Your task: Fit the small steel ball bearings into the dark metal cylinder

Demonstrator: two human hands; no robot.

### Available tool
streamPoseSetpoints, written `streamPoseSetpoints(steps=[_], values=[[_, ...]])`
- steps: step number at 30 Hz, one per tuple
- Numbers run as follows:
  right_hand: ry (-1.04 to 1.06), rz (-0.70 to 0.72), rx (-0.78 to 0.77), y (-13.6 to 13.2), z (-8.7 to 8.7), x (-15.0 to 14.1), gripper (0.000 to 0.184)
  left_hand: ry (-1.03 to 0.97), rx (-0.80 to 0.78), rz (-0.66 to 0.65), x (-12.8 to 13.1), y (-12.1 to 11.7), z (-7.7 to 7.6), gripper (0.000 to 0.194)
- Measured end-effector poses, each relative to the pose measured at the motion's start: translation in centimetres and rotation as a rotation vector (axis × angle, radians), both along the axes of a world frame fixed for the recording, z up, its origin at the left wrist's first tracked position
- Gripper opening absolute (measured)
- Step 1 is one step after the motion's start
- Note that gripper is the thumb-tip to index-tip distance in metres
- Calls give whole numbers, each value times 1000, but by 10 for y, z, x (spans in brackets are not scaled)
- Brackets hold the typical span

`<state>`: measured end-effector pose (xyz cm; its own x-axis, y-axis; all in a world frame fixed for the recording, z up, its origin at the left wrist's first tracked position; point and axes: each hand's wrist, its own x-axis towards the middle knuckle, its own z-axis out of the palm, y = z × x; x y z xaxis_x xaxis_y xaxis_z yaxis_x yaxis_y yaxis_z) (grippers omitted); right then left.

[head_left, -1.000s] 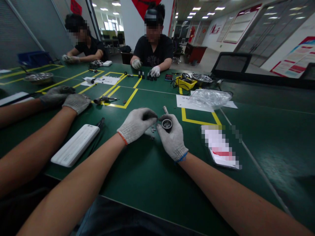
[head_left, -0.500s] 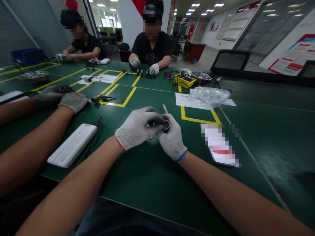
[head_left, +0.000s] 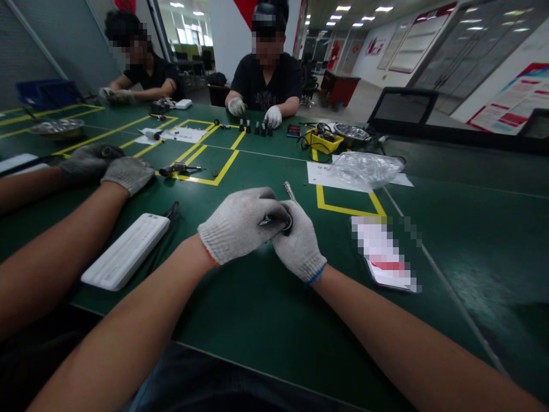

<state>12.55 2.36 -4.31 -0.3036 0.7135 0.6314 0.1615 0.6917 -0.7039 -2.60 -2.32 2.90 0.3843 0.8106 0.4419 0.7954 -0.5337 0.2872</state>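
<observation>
In white work gloves with grey fingers, my two hands meet above the green table. My right hand (head_left: pixel 299 240) is closed around a dark round part (head_left: pixel 289 223) with a ring-shaped opening. My left hand (head_left: pixel 240 225) has thumb and fingers pinched together at that opening and covers most of it. A small shiny spot shows between the left fingers, too little to name. Just beyond the right hand, a thin metal rod (head_left: pixel 289 190) sticks out; I cannot tell whether it is held or lies on the table.
A white power bank (head_left: pixel 126 252) with a black cable lies left, a phone (head_left: pixel 384 252) right. Beside me are a co-worker's gloved hands (head_left: pixel 128 173). Ahead are a screwdriver-like tool (head_left: pixel 180 169), a plastic bag (head_left: pixel 364 169) on paper and a yellow tray (head_left: pixel 323 142). Two people sit opposite.
My left fingers have shifted over the opening of the dark round part, hiding more of its ring. Small metal pieces seen below the left fingers are now mostly hidden. The right hand stays nearly still.
</observation>
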Motion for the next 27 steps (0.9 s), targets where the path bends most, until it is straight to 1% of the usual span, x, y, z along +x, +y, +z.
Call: streamPoseSetpoints(steps=[7, 13, 17, 21, 24, 27], values=[[-30, 6, 10, -1, 2, 1, 24, 10, -12, -8, 0, 1, 0, 12], [-58, 2, 22, -2, 2, 1, 22, -3, -41, -4, 0, 2, 0, 10], [-73, -35, 12, -1, 1, 0, 21, -43, -72, -5, 0, 4, -1, 10], [-65, -41, 4, 0, 0, 0, 19, -104, -100, -14, 1, 5, -3, 12], [-73, -46, -4, 1, 0, -1, 17, -129, -107, 17, 3, 5, -4, 10], [-80, -54, -5, 1, 0, -1, 10, -117, -110, 76, 6, 5, -4, 7]])
